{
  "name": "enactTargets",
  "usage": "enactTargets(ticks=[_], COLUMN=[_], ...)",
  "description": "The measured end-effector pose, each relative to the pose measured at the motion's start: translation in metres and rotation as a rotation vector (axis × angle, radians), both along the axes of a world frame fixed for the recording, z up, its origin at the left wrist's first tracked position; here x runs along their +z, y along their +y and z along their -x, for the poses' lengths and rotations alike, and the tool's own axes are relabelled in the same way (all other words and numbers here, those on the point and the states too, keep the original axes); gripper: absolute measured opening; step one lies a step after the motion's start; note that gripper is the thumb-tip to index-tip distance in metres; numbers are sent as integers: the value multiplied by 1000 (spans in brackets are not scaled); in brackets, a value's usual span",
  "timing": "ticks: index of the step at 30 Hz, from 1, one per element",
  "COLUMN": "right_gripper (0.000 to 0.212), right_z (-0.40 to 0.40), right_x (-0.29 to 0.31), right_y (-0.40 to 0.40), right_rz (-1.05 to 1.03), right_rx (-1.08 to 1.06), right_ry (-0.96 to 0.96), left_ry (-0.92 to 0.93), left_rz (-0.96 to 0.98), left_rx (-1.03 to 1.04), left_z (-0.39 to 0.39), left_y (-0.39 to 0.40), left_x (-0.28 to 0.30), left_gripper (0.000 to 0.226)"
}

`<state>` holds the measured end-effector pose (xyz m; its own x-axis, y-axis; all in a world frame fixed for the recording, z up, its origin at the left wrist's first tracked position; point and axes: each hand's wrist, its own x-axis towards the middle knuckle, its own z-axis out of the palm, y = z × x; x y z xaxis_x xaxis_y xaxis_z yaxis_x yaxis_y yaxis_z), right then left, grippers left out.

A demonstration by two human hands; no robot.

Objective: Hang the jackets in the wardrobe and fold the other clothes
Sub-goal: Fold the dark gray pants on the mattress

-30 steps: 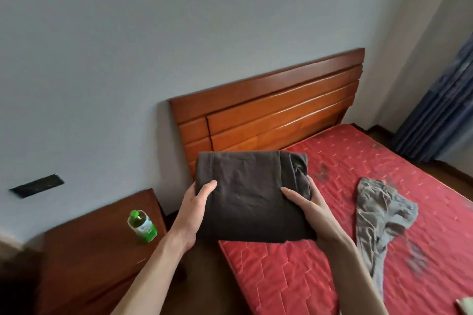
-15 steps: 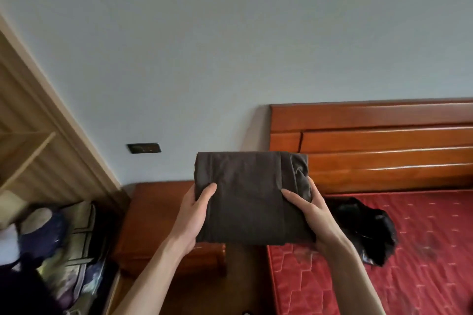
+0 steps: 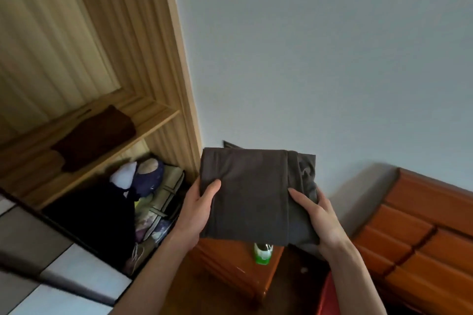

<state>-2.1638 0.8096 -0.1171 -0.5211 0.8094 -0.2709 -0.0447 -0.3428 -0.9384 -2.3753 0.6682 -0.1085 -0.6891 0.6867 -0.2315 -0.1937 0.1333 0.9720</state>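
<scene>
A folded dark grey garment [image 3: 252, 194] is held up in front of me at chest height. My left hand [image 3: 198, 208] grips its left edge, thumb on top. On the right edge, my right hand [image 3: 316, 217] grips it the same way. The open wooden wardrobe [image 3: 143, 64] fills the left of the view. Its shelf [image 3: 107, 153] carries a folded brown garment [image 3: 97, 139].
Under the shelf lie dark clothes [image 3: 102, 215], a soft toy [image 3: 143, 176] and storage bags [image 3: 163, 202]. A wooden nightstand [image 3: 230, 266] with a green bottle [image 3: 263, 253] stands below the garment. The bed's wooden headboard [image 3: 419, 233] is at the right.
My view has swung left from the bed to the wardrobe, whose shelf is now in sight. Both hands keep the same hold on the folded grey garment.
</scene>
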Motion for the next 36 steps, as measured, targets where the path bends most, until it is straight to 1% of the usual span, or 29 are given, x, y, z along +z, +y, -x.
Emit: enactTargets(ticks=[2, 3, 5, 7, 9, 11, 14, 15, 17, 19, 21, 22, 24, 26, 27, 31, 33, 34, 36], right_gripper=[45, 49, 58, 60, 64, 63, 74, 74, 72, 71, 58, 56, 61, 70, 69, 49, 40, 37, 35], right_z=[28, 44, 74, 105, 138, 171, 221, 236, 263, 286, 309, 319, 341, 361, 371, 411, 428, 442, 468], right_x=[0, 0, 0, 1, 3, 9, 15, 16, 17, 13, 10, 8, 7, 6, 7, 9, 10, 9, 6], right_y=[10, 13, 18, 20, 20, 18, 13, 11, 6, -3, -16, -22, -31, -37, -39, -36, -35, -33, -29], right_rz=[-25, -29, -28, -41, -55, -84, -77, -63, -24, -6, -2, -4, -28, -46, -51, -60, -59, -58, -58], right_rx=[66, 98, 162, 218, 259, 301, 366, 382, 419, 477, 509, 507, 480, 480, 489, 492, 506, 517, 548], right_ry=[7, 4, -15, -12, -19, -20, -23, -25, -31, -53, -29, -17, -21, -26, -27, -13, -17, -14, -11], left_ry=[-5, -9, -30, -59, -68, -64, -80, -87, -97, -95, -100, -108, -119, -123, -125, -140, -144, -140, -133], left_rz=[-17, -17, -10, -35, -60, -77, -127, -146, -167, -171, -181, -188, -178, -156, -140, -27, -6, -1, -5], left_rx=[67, 106, 170, 203, 248, 318, 395, 421, 480, 529, 552, 557, 564, 555, 537, 409, 387, 398, 449], left_z=[17, 26, 45, 65, 87, 109, 142, 153, 174, 194, 215, 224, 242, 257, 265, 297, 311, 321, 342], left_y=[-6, -10, -19, -29, -41, -52, -67, -72, -82, -92, -101, -105, -112, -119, -123, -132, -135, -134, -131], left_x=[2, 2, 3, 2, 4, 8, 15, 16, 17, 17, 16, 16, 15, 13, 13, 9, 7, 4, -1], left_gripper=[21, 23, 37, 45, 40, 38, 37, 36, 34, 37, 33, 28, 24, 28, 32, 50, 60, 62, 58])
